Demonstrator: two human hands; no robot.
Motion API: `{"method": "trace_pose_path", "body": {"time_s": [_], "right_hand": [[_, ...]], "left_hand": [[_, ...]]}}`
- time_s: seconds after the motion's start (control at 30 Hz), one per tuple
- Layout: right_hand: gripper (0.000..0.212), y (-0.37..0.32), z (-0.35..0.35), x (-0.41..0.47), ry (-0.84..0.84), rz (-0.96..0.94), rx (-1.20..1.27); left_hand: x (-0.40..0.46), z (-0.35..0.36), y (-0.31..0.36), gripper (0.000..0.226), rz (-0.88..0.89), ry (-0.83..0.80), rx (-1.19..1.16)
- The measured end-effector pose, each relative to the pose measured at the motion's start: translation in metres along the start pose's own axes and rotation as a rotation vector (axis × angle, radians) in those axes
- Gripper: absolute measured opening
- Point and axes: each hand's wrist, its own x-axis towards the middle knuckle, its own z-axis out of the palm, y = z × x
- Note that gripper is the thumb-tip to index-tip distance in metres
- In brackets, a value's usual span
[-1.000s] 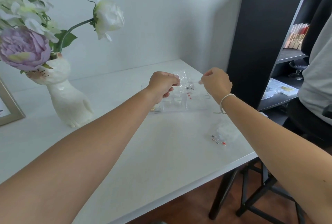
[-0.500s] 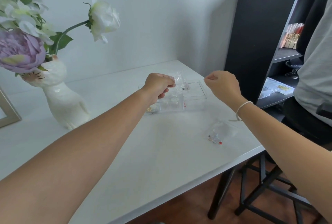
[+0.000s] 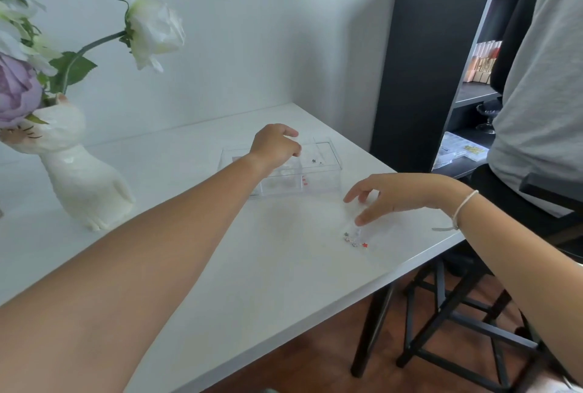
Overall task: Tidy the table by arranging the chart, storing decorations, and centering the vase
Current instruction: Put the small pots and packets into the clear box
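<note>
At the far left a glossy white cat-shaped ceramic vase (image 3: 85, 178) stands upright on the white counter (image 3: 195, 266), well left of centre, holding a lilac peony (image 3: 15, 89) and a white rose (image 3: 156, 29) that leans out to the right. Right of the vase, the left hand (image 3: 274, 146) reaches over a clear plastic compartmented storage box (image 3: 318, 171) sitting near the counter's back right corner; the fingers curl downward over the middle of the box, and whether they pinch anything cannot be told. A few tiny dark and red decoration pieces lie inside the box's right compartments. Further right and nearer the front edge, the right hand (image 3: 394, 195) hovers open, fingers spread and thumb extended, just above a small clear bag of tiny star-shaped decorations (image 3: 355, 236) in red, green and pale tones lying on the counter. A white string bracelet (image 3: 462, 208) circles that wrist. Beyond the counter's right end stands a black shelf unit (image 3: 435, 61), with another person in a grey shirt (image 3: 542, 83) beside it.
</note>
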Motion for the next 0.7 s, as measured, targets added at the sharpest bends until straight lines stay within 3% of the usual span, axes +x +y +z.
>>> {"method": "trace_pose_path", "body": {"time_s": [0.17,0.43,0.7], "right_hand": [[0.05,-0.008,0.003,-0.002,-0.018,0.01,-0.14],[0.03,-0.005,0.006,-0.001,0.026,-0.018,-0.106],[0.027,0.0,0.009,0.001,0.063,-0.05,-0.108]], "left_hand": [[0.007,0.005,0.0,0.032,0.108,0.036,0.19],[0.006,0.011,0.009,0.028,0.185,-0.038,0.471],[0.004,0.021,0.009,0.02,0.174,-0.116,0.643]]}}
